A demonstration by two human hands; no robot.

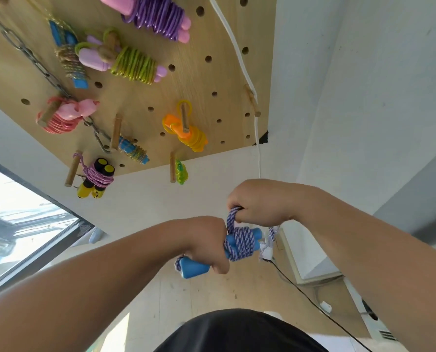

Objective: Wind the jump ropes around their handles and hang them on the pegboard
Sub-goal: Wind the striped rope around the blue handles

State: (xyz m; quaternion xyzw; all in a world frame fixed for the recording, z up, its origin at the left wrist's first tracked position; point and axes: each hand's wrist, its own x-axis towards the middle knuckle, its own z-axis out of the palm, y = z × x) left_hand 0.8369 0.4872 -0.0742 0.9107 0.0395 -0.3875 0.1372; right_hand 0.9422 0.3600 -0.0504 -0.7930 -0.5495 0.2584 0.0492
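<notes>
Left hand (206,246) is clenched around the pair of blue plastic handles (195,268). The blue-and-white braided cotton jump rope (241,241) is already wrapped around them in a fat bundle. Right hand (258,205) is pinching a loop (232,217) of that cord, pulled up off the top of the bundle, and a short bit of cord dangles beside it. The whole thing sits well below the light wooden pegboard (211,80), not touching it.

So I'd say the winding on this one is basically done. What's left is tightening that loop and getting it onto a peg.

Up on the pegboard most of the job looks finished. Wound ropes are hanging all over it, including the purple rope with pink handles (156,16), the green one on lilac handles (133,64) and the orange-and-yellow one (186,133). Near the pegboard's right edge there's a bare wooden peg (251,99), which could be where this goes.
</notes>
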